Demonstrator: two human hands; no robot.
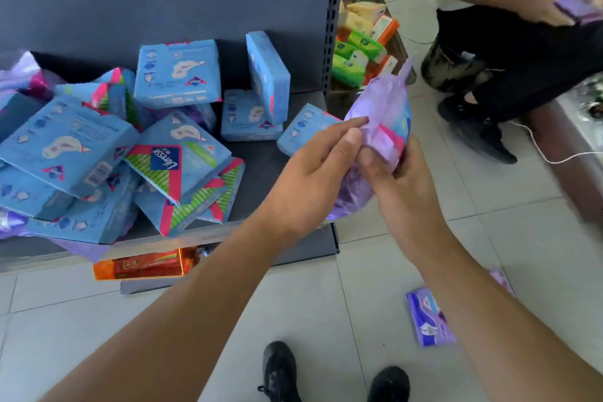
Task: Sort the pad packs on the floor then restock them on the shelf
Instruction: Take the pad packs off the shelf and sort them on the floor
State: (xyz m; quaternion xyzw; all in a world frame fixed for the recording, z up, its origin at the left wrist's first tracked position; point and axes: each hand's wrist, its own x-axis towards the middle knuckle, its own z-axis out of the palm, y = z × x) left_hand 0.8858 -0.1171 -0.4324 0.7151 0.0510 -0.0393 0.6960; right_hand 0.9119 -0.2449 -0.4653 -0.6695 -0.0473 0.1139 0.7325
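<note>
I hold a purple pad pack (385,114) between both hands, just off the right end of the dark shelf (261,170). My left hand (313,173) pinches its near edge with thumb and fingers. Gripping the pack from below and the right is my right hand (398,183). Several blue pad packs (177,73) lie jumbled across the shelf, some upright, some flat. Another purple pack (427,316) lies on the floor tiles by my right forearm.
A second person (522,42) crouches at the upper right holding a purple pack. A crate of green and orange packets (362,42) stands behind the shelf post. An orange box (146,264) sits under the shelf. A white cable (548,153) crosses the floor. My shoes (280,372) are below.
</note>
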